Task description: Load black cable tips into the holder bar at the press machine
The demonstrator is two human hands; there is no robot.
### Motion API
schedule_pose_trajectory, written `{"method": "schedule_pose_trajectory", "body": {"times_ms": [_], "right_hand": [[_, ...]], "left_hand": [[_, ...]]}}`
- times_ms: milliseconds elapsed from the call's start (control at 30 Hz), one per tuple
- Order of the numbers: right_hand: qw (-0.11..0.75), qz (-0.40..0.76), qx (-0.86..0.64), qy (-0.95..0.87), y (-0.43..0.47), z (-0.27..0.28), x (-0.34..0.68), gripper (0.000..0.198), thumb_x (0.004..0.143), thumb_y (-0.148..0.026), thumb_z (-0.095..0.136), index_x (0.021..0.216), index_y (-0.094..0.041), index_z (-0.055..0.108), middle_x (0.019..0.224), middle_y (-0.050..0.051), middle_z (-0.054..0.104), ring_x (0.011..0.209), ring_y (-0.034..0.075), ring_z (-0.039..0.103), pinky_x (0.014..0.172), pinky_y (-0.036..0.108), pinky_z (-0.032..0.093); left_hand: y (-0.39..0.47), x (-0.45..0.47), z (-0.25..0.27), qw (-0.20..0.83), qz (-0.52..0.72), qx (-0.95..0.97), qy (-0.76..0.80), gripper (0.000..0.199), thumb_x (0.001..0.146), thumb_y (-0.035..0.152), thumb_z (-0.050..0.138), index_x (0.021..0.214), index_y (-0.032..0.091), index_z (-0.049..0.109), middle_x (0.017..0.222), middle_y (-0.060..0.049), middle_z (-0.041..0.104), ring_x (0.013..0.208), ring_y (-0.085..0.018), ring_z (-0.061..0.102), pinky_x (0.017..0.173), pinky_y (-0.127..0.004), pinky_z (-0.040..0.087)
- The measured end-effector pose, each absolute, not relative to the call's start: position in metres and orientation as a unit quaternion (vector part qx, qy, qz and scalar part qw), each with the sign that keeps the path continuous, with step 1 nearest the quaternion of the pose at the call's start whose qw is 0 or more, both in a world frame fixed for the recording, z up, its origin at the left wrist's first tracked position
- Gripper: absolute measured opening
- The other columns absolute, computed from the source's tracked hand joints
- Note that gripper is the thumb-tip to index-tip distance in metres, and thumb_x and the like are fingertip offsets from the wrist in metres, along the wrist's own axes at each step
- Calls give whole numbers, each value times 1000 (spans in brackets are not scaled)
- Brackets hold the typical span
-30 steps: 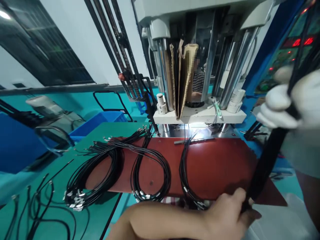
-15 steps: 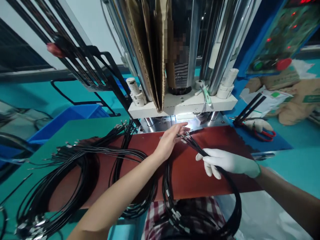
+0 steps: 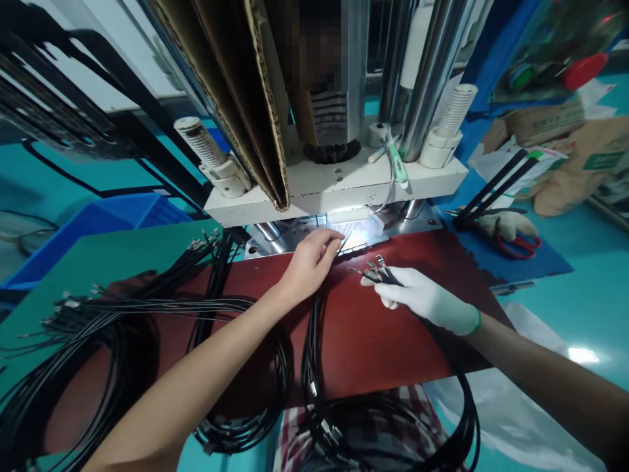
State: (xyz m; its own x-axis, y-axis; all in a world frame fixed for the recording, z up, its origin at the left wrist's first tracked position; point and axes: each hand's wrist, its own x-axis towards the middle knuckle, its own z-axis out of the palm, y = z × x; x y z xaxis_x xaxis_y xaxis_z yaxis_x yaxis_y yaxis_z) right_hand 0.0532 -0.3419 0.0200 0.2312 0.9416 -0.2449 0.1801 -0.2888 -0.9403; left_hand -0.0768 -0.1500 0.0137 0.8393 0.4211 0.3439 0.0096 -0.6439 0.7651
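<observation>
Both hands work cable ends at the press

Bare left hand (image 3: 309, 262) pinches a cable (image 3: 310, 341) end at the tabletop's (image 3: 393, 341) far edge; gloved right hand (image 3: 425, 300) grips a cable bundle (image 3: 462, 393) just beside it

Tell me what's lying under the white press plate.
Under the white press plate a lit metal bed shows, with the left hand feeding a cable end in. Further back is hidden.

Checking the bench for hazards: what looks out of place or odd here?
Folded cardboard stands wedged upright among the press columns, an odd place for it. Red-handled scissors lie loose on the blue mat. Only the right hand is gloved; the left hand is bare.
</observation>
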Motion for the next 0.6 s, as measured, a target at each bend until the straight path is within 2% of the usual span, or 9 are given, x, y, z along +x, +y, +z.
{"method": "schedule_pose_trajectory", "body": {"times_ms": [67,200,467,600], "right_hand": [[419,443,-668,-426,-343,25,52,18,90,-30,61,92,-13,64,67,-1,60,64,10,56,64,24,43],[455,455,-661,-387,-343,26,49,17,84,-28,68,88,-14,59,68,-2,64,64,11,60,64,23,46],[477,481,-630,-380,-344,9,55,19,87,-32,66,86,-13,64,73,1,69,67,12,64,67,23,50],[473,470,-635,-390,-344,10,55,24,89,-36,64,86,-13,65,76,2,69,70,12,64,69,24,50]], "left_hand": [[-145,-81,13,342,238,903,108,21,95,27,49,99,14,65,97,-8,64,93,-17,57,85,-34,46],[-150,-84,11,347,228,905,89,17,94,19,49,100,15,64,96,-7,65,92,-16,58,84,-32,46],[-169,-91,18,493,173,847,95,23,97,26,45,105,16,65,95,-5,68,88,-13,62,81,-28,46],[-173,-91,20,591,133,785,129,32,97,37,44,104,14,66,92,-6,66,80,-13,61,68,-25,45]]}}
